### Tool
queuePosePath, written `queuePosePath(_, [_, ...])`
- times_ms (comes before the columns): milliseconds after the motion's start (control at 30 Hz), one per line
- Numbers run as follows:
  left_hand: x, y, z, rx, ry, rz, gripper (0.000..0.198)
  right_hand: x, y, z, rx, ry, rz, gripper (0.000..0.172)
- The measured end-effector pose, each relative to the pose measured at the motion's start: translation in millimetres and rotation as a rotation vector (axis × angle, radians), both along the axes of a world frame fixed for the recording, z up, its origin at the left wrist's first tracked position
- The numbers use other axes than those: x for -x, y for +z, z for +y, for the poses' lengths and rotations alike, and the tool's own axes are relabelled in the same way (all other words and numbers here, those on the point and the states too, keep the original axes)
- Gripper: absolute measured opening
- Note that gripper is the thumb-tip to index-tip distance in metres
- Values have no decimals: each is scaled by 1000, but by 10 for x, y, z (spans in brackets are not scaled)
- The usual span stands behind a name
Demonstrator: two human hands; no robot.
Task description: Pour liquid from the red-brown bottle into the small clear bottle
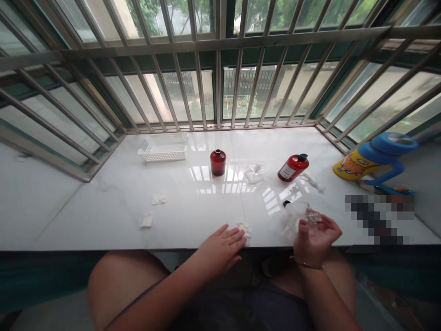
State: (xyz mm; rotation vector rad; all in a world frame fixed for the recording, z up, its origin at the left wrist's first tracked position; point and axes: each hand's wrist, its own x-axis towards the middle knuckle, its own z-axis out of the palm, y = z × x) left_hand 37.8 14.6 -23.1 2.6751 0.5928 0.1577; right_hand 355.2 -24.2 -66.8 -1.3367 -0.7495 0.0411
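My left hand (225,243) lies low over the table's front edge with its fingers stretched out. Its fingertips touch a crumpled white tissue (245,228). To the right, my right hand (317,236) is closed, thumb up, around a clear, see-through object (313,216) whose exact kind I cannot make out. Clear plastic (291,221) shows just left of that thumb, partly blurred. Beyond it is a small black cap (286,203). A red bottle with a white label and black top (292,168) leans tilted farther back. An uncapped red bottle (218,163) stands upright nearer the middle.
A white perforated basket (163,154) sits at the back left. Pieces of tissue (146,221) lie on the left, and clear crumpled plastic (255,173) lies between the bottles. A yellow and blue flask (374,156) is at the right. Metal window bars (218,87) close off the back.
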Motion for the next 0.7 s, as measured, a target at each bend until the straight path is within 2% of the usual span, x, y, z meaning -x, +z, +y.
queuePosePath(100, [468,-34,-45,-95,149,6,47,-6,-4,-1,-9,18,6,72])
queuePosePath(200, [956,-58,10,-215,314,36,43,-17,-19,-2,-25,36,6,72])
queuePosePath(367, [1619,55,190,-266,496,85,40,-15,-28,-3,-23,40,11,75])
queuePosePath(467, [1789,173,271,-256,584,49,43,-2,-17,-2,-29,49,5,74])
queuePosePath(600, [1812,330,400,-281,691,-52,47,11,-3,0,-27,58,-4,73])
queuePosePath(700, [1827,456,625,-374,773,-105,50,9,-4,-2,5,57,-5,73])
